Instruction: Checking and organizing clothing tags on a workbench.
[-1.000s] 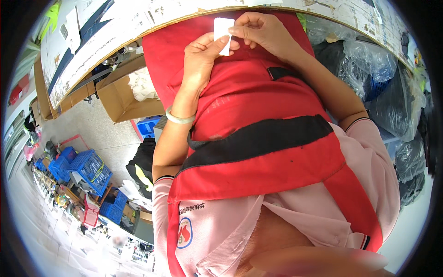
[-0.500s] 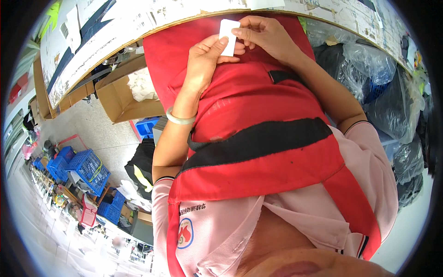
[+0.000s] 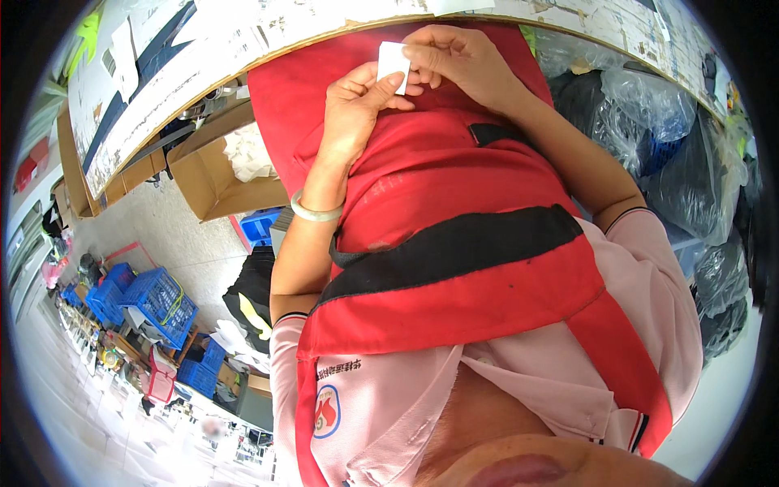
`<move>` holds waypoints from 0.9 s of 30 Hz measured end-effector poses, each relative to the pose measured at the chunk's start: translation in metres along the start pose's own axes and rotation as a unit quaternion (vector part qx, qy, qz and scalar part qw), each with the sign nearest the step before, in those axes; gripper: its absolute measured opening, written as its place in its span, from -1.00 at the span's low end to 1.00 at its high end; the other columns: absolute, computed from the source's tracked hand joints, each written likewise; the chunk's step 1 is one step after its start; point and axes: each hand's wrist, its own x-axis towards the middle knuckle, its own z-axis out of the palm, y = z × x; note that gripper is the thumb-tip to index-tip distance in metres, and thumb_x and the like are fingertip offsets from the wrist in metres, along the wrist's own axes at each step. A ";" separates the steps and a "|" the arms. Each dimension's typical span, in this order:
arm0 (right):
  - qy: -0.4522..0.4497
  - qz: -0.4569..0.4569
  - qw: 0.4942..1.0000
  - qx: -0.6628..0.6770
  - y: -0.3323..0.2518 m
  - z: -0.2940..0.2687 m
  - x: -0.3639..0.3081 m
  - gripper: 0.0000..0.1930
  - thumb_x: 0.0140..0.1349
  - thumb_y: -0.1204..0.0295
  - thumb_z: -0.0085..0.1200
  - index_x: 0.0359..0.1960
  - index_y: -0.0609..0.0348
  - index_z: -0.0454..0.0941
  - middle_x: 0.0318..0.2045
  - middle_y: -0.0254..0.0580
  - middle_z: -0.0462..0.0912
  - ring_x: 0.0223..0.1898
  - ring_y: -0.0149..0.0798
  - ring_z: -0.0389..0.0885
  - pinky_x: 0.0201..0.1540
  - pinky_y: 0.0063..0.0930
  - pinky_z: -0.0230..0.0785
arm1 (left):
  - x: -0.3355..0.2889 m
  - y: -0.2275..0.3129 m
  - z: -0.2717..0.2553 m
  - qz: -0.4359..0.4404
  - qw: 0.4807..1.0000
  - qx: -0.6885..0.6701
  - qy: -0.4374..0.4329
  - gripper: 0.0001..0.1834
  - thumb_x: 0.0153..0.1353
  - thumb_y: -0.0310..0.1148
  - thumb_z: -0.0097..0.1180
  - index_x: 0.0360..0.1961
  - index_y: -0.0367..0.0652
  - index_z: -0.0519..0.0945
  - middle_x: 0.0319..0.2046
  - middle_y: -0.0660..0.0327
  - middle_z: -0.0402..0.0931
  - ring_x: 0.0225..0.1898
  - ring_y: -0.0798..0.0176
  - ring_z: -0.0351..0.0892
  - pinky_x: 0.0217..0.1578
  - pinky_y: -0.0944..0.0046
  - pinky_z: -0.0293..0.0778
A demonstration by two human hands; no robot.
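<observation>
A small white rectangular slip (image 3: 392, 65), flat like paper or a label, is held up in front of my red apron (image 3: 300, 97). My left hand (image 3: 357, 109) pinches its lower part, the thumb lying across its face and the fingers behind. From the right, my right hand (image 3: 466, 65) closes thumb and forefinger at the slip's upper right edge. Whether it is one piece or a thin stack is too small to tell.
Just beyond my hands runs the edge of a white worktable (image 3: 324, 26). An open cardboard box (image 3: 207, 183) with white scraps stands at the left, and blue plastic crates (image 3: 162, 304) sit on the floor behind it. Clear plastic bags (image 3: 698, 187) with dark contents crowd the right.
The slip has shifted slightly left and down and looks shorter, its offset layers no longer showing. Both hands keep their pinch, the right one a little further left.
</observation>
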 end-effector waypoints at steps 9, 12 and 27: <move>-0.056 0.062 0.994 0.067 -0.012 -0.008 -0.003 -0.74 0.37 0.28 0.07 -0.15 0.24 0.63 -0.52 -0.35 0.56 -0.55 -0.55 0.44 -0.43 -0.69 0.29 | -0.002 -0.003 -0.003 0.028 0.999 -0.024 -0.027 -0.79 0.34 -0.49 0.10 -0.04 -0.34 0.60 -0.19 0.12 0.66 -0.17 0.28 0.65 -0.11 0.32 0.61; -0.068 0.087 0.990 0.083 -0.010 -0.009 -0.004 -0.74 0.36 0.29 0.08 -0.15 0.24 0.64 -0.52 -0.35 0.56 -0.58 -0.55 0.44 -0.47 -0.71 0.28 | -0.003 -0.005 -0.005 0.063 0.998 0.011 -0.016 -0.77 0.32 -0.54 0.11 -0.02 -0.33 0.60 -0.17 0.15 0.65 -0.15 0.31 0.63 -0.06 0.35 0.58; -0.098 0.130 0.980 0.117 -0.003 -0.012 -0.003 -0.73 0.32 0.28 0.13 -0.17 0.27 0.66 -0.50 -0.39 0.56 -0.56 -0.60 0.44 -0.56 -0.76 0.25 | -0.002 -0.006 -0.007 0.114 0.993 0.031 -0.019 -0.79 0.28 -0.66 0.08 -0.10 -0.30 0.65 -0.09 0.16 0.60 -0.11 0.30 0.61 0.01 0.36 0.54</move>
